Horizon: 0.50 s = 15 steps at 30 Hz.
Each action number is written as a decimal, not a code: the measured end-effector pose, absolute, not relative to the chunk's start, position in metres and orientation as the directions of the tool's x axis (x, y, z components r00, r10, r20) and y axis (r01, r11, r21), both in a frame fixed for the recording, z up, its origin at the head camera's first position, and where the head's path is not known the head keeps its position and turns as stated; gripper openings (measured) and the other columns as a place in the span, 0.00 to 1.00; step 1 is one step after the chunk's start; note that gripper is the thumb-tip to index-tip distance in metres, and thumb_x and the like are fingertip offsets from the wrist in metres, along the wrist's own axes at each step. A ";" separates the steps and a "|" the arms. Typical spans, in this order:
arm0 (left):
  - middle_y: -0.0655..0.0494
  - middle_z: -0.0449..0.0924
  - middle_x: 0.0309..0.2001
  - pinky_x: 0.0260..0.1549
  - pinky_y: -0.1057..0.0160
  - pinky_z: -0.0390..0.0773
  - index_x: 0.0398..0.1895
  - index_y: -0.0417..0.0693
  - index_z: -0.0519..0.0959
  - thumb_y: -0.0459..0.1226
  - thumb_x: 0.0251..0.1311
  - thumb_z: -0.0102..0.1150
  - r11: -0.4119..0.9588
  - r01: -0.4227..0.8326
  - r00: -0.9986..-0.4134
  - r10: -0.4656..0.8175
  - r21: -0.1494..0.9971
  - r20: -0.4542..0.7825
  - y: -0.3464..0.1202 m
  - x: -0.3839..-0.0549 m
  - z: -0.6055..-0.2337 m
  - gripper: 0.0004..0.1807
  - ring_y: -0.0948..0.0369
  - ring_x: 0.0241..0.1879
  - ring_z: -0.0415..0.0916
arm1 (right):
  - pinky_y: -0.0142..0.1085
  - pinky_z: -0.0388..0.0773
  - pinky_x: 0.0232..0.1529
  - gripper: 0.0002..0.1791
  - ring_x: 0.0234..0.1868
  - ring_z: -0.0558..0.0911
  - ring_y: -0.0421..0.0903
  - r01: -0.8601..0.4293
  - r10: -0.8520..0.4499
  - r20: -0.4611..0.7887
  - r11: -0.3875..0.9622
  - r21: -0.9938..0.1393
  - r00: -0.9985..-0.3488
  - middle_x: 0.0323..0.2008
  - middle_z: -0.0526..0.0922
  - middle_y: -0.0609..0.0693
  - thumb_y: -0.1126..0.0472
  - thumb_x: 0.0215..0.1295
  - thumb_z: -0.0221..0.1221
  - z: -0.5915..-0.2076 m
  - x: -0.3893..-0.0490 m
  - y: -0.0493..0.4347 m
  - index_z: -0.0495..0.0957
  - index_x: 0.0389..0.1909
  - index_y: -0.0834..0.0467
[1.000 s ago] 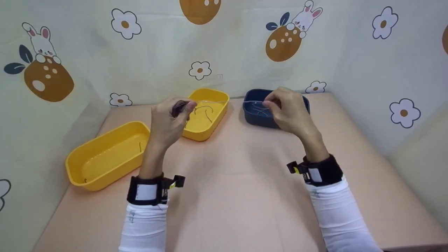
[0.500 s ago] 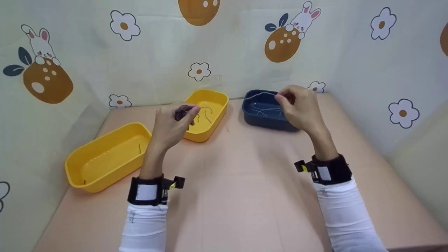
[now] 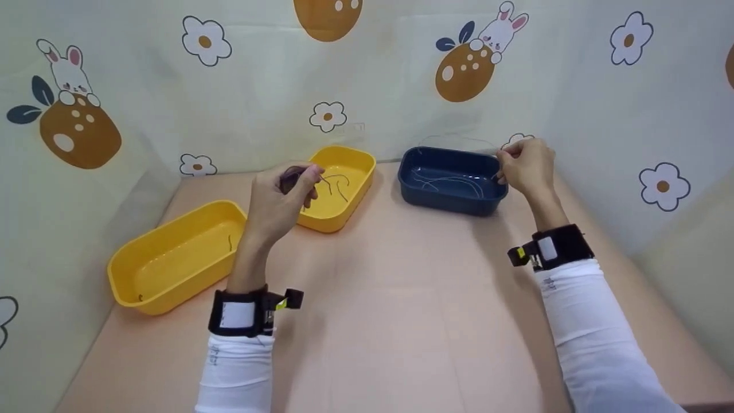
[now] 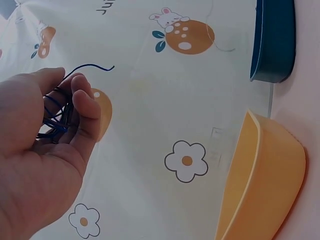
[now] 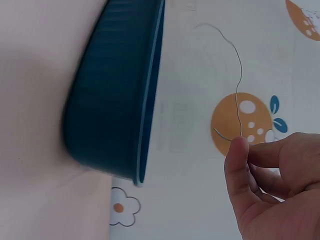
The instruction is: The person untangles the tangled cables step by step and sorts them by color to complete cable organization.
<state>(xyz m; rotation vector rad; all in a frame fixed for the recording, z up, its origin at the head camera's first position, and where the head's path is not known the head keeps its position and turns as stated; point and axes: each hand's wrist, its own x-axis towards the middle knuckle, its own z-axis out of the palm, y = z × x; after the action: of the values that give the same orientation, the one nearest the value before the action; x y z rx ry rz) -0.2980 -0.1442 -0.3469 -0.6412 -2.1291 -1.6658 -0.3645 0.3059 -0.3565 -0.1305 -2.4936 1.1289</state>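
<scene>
My left hand [image 3: 275, 201] holds a loose bundle of dark blue wire [image 4: 60, 120] in its curled fingers. One end of blue wire sticks out past the fingertips in the left wrist view. My right hand [image 3: 530, 163] pinches a long, thin silvery wire [image 5: 240, 85] between thumb and forefinger, at the right end of the navy bin [image 3: 447, 201]. The wire arches leftward over that bin, and a short bent tail pokes out at the fingertips. Inside the bin lie several thin pale wires [image 3: 470, 180].
Left of the navy bin stands a yellow bin [image 3: 330, 222] with several short dark strands [image 3: 342, 192] in it. A second yellow bin [image 3: 183, 287] at the left has a few small dark pieces. A patterned cloth wall [image 3: 390, 74] rises behind the peach table [image 3: 390, 327].
The silvery wire was stretched between both hands; its left end has come away from my left hand. My right hand has moved right with it. My left hand has barely shifted.
</scene>
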 end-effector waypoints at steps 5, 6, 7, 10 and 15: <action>0.57 0.88 0.35 0.27 0.70 0.83 0.48 0.39 0.90 0.36 0.86 0.59 0.173 0.556 -0.831 0.133 0.813 0.540 -0.140 -0.300 -0.347 0.13 0.60 0.28 0.80 | 0.26 0.83 0.19 0.14 0.14 0.83 0.33 -0.069 0.223 0.265 0.628 -0.775 -0.938 0.17 0.85 0.44 0.69 0.80 0.62 -0.375 -0.378 0.310 0.88 0.50 0.78; 0.57 0.88 0.36 0.27 0.70 0.82 0.48 0.39 0.90 0.37 0.87 0.58 0.172 0.554 -0.832 0.136 0.815 0.537 -0.139 -0.301 -0.347 0.13 0.58 0.29 0.80 | 0.26 0.84 0.19 0.14 0.13 0.83 0.33 -0.069 0.211 0.253 0.625 -0.777 -0.944 0.17 0.85 0.44 0.69 0.80 0.61 -0.377 -0.379 0.309 0.88 0.49 0.79; 0.57 0.88 0.36 0.27 0.70 0.81 0.48 0.39 0.90 0.37 0.87 0.57 0.173 0.552 -0.834 0.138 0.816 0.535 -0.138 -0.301 -0.347 0.14 0.58 0.29 0.80 | 0.27 0.84 0.20 0.14 0.14 0.83 0.33 -0.065 0.199 0.240 0.626 -0.777 -0.950 0.17 0.85 0.44 0.70 0.80 0.61 -0.379 -0.381 0.308 0.87 0.49 0.79; 0.57 0.88 0.37 0.26 0.71 0.78 0.49 0.39 0.89 0.37 0.88 0.56 0.158 0.554 -0.831 0.151 0.817 0.535 -0.134 -0.300 -0.348 0.14 0.57 0.29 0.79 | 0.30 0.88 0.26 0.13 0.19 0.88 0.39 -0.065 0.168 0.244 0.687 -0.724 -0.955 0.25 0.91 0.57 0.70 0.79 0.62 -0.384 -0.384 0.304 0.87 0.49 0.79; 0.58 0.86 0.37 0.27 0.72 0.74 0.50 0.39 0.89 0.36 0.88 0.55 0.106 0.553 -0.828 0.182 0.827 0.530 -0.128 -0.300 -0.349 0.14 0.60 0.30 0.75 | 0.56 0.91 0.57 0.15 0.47 0.93 0.66 -0.089 0.148 0.322 0.780 -0.620 -0.935 0.49 0.92 0.74 0.67 0.79 0.59 -0.383 -0.379 0.290 0.88 0.53 0.75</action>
<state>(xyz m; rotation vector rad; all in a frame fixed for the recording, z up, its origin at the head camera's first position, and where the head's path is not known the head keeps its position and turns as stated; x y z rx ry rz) -0.2997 -0.1285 -0.3495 -0.7250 -2.0932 -1.7799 -0.3793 0.2901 -0.3834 -0.0449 -2.6180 0.9371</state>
